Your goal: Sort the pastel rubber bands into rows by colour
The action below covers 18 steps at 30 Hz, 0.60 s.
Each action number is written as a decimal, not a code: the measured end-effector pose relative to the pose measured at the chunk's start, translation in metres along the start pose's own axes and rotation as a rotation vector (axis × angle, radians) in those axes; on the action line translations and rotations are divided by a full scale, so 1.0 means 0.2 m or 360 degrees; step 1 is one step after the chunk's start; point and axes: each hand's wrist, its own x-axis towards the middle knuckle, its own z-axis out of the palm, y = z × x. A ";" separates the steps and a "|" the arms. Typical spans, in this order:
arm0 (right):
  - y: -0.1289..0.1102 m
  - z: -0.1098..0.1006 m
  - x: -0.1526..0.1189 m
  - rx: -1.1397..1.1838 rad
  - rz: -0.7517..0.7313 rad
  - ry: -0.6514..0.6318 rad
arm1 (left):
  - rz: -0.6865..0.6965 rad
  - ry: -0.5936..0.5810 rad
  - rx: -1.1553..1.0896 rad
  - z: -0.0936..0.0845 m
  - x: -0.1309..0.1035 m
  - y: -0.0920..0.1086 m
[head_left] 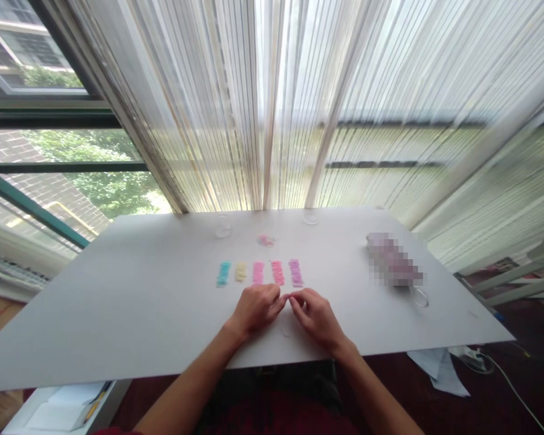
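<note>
My left hand (257,307) and my right hand (316,317) meet low over the white table (140,302), fingertips almost touching. Both are closed in a pinch. Whatever lies between the fingertips is too small to make out. Just beyond them, small coloured pieces lie in columns: teal (223,273), pale yellow (240,271), pink (258,272), coral red (277,272) and purple (295,273). My left hand is close to the lower ends of the pink and red columns. A small heap of pink pieces (266,240) sits farther back.
Two clear round dishes (223,229) (310,218) stand toward the table's back edge. At the right lies a blurred pinkish object (393,260) with a clear loop (420,296) beside it. Sheer curtains (290,121) hang behind. An open drawer (68,408) shows below left.
</note>
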 end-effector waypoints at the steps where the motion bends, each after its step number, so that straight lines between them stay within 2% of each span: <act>1: -0.01 0.01 -0.02 0.0001 0.0001 -0.0013 | -0.0005 0.0012 0.0025 -0.01 -0.01 0.00; 3: -0.04 0.02 -0.06 0.0004 0.0000 -0.0050 | -0.0022 0.0037 0.0057 -0.02 -0.04 0.00; 7: -0.06 0.00 -0.15 -0.0084 0.0009 -0.0299 | -0.0110 0.0102 0.0048 -0.05 -0.09 -0.01; 9: -0.06 -0.01 -0.18 -0.0113 0.0023 -0.0361 | -0.0158 0.0136 0.0011 -0.05 -0.10 -0.03; 14: -0.04 0.00 -0.16 -0.0170 -0.0016 -0.0347 | -0.0186 0.0178 -0.0125 -0.04 -0.10 -0.06; 18: -0.03 0.02 -0.15 -0.0120 -0.0052 -0.0267 | -0.0212 0.0137 -0.0272 -0.05 -0.12 -0.08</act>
